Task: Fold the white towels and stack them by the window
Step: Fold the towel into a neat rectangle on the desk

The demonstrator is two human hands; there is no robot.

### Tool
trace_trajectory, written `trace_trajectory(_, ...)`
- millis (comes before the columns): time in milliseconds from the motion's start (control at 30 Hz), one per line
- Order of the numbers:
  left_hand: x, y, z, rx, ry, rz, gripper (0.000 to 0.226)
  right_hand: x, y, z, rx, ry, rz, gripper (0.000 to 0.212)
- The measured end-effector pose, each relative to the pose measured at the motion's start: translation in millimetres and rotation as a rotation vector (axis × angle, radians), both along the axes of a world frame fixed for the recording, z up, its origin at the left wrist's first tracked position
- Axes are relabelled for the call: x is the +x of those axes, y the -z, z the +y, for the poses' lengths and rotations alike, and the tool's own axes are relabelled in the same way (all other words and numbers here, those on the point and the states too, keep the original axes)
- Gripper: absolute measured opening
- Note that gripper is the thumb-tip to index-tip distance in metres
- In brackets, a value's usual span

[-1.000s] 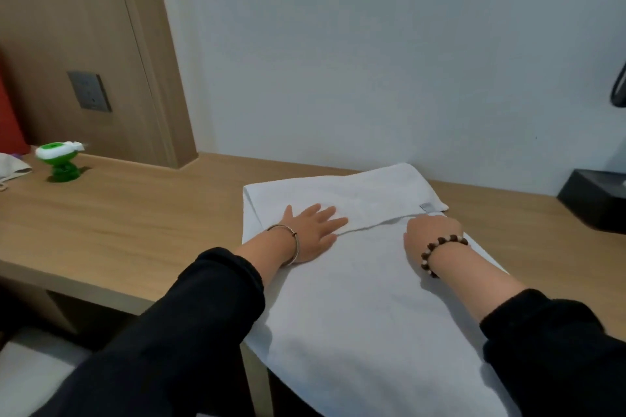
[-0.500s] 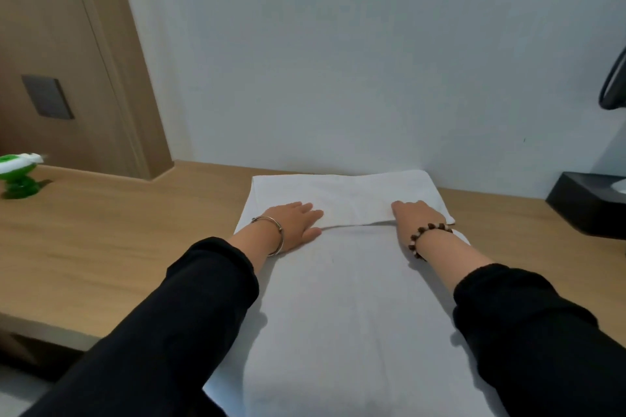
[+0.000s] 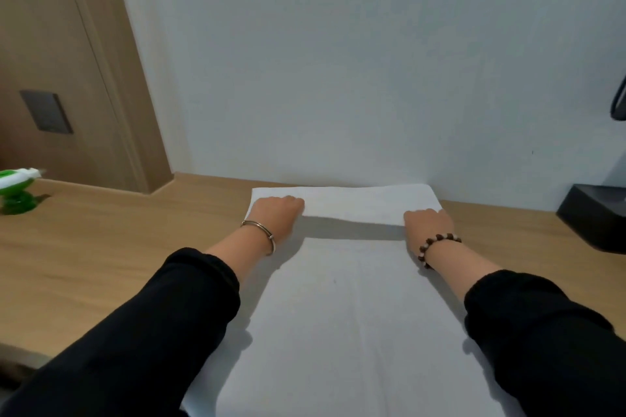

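Observation:
A white towel lies lengthwise on the wooden desk, running from the wall toward me and hanging over the front edge. Its far end is folded back into a flap by the wall. My left hand grips the flap's left corner with curled fingers. My right hand grips the right corner the same way. The flap's front edge is raised a little, and a dark shadow lies under it between my hands. My fingertips are hidden in the cloth.
A green and white object stands at the desk's far left. At the right sits a black box, with a dark curved object above it. The white wall rises directly behind the towel. A wooden panel carries a socket plate.
Both hands lay on the towel near the flap's edge; now they have slid toward the wall and curled round the flap's corners. The flap's edge has lifted off the layer below.

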State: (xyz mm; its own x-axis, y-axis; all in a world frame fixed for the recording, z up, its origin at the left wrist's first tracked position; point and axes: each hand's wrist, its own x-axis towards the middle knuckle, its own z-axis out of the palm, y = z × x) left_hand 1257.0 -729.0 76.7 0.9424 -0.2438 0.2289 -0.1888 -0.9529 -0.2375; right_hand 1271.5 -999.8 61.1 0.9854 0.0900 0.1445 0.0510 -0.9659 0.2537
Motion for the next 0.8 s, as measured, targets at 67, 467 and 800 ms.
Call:
trace_trajectory(67, -2.0, -12.0, 0.1, -0.102, -0.020, -0.064, 0.039, -3.0, -12.6, 1.5, 0.011, 0.009, -0.104, 0.029)
trace_trajectory(467, -64.3, -48.2, 5.7, -0.288, 0.019, -0.272, 0.047, -66.3, -79.8, 3.7, 0.153, -0.010, -0.439, 0.032)
trace_trajectory(800, -164.3, -6.5, 4.9, -0.224, -0.091, 0.378, 0.037, -173.1, -22.0, -12.0, 0.145, -0.160, 0.074, 0.026)
